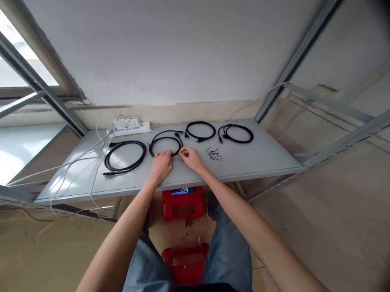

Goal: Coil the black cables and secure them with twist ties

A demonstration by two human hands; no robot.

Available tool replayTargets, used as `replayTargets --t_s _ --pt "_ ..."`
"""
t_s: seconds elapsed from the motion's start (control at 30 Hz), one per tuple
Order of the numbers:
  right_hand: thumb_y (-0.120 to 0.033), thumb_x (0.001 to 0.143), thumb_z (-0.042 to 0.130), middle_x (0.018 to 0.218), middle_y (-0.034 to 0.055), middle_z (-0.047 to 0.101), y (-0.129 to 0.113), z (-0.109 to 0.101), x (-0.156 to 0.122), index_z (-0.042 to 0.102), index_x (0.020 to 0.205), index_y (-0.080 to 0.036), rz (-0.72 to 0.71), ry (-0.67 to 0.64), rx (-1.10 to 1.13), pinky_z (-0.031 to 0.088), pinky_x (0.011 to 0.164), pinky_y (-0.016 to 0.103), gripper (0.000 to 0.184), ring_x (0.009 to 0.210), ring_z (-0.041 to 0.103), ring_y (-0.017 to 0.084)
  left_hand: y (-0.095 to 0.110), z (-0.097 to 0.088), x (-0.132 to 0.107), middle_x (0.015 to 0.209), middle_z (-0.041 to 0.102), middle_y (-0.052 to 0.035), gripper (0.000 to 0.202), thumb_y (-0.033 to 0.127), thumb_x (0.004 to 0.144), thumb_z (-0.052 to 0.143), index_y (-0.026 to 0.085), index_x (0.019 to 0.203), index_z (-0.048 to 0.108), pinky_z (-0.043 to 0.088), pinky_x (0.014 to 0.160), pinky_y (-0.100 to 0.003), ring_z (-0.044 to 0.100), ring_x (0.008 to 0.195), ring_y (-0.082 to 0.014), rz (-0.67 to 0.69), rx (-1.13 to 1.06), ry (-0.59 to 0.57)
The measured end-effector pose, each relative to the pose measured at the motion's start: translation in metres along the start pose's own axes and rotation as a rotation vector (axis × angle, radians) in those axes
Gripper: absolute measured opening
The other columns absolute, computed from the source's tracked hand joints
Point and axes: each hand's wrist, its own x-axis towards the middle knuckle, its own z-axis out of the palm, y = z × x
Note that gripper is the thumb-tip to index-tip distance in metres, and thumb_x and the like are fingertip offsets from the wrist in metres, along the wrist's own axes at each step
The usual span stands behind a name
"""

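A coiled black cable [165, 138] lies on the grey shelf between my two hands, its plug ends at the far side of the loop. My left hand [162, 165] rests at the near edge of this coil, fingers curled over the cable. Thumb and fingertips of my right hand [191, 158] are pinched together against the coil's near right edge. Whatever sits in that pinch is too small to make out. Just right of it lies a loose bunch of thin black ties [214, 154].
Another coiled cable [125, 167] lies left. Two more, a middle coil [200, 123] and a right coil [243, 140], lie farther back. A white power strip [132, 129] with adapters stands by the wall; white cords [66, 163] cross the shelf's left side. Below is a red stool [182, 209].
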Motion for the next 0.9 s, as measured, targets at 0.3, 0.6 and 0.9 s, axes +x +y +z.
replayTargets --t_s 0.3,0.6,0.9 --pt "-0.022 0.085 0.074 0.071 0.0031 0.077 -0.018 -0.011 0.011 0.070 0.077 -0.018 0.249 -0.118 0.286 0.055 0.090 0.031 0.010 0.078 0.073 0.017 0.002 -0.003 -0.001 0.114 0.077 -0.0140 0.023 0.024 0.107 0.041 0.021 0.118 0.061 0.041 0.095 -0.044 0.068 0.114 -0.0314 0.013 -0.006 0.011" --pt "-0.032 0.075 0.093 0.076 0.0075 0.080 -0.031 -0.024 0.026 0.078 0.075 -0.017 0.403 -0.215 0.314 0.057 0.099 0.038 0.021 0.089 0.076 0.022 0.001 -0.003 -0.001 0.113 0.076 -0.0145 0.022 0.024 0.108 0.040 0.021 0.114 0.061 0.041 0.093 -0.043 0.068 0.111 -0.0316 0.020 0.025 0.005" --pt "-0.017 0.063 0.097 0.068 0.0061 0.077 -0.026 -0.019 0.033 0.077 0.069 -0.017 0.424 -0.221 0.320 0.061 0.094 0.035 0.021 0.078 0.076 0.020 0.000 -0.001 0.000 0.112 0.076 -0.0144 0.021 0.024 0.107 0.041 0.022 0.112 0.062 0.041 0.094 -0.044 0.068 0.112 -0.0322 0.015 0.003 0.002"
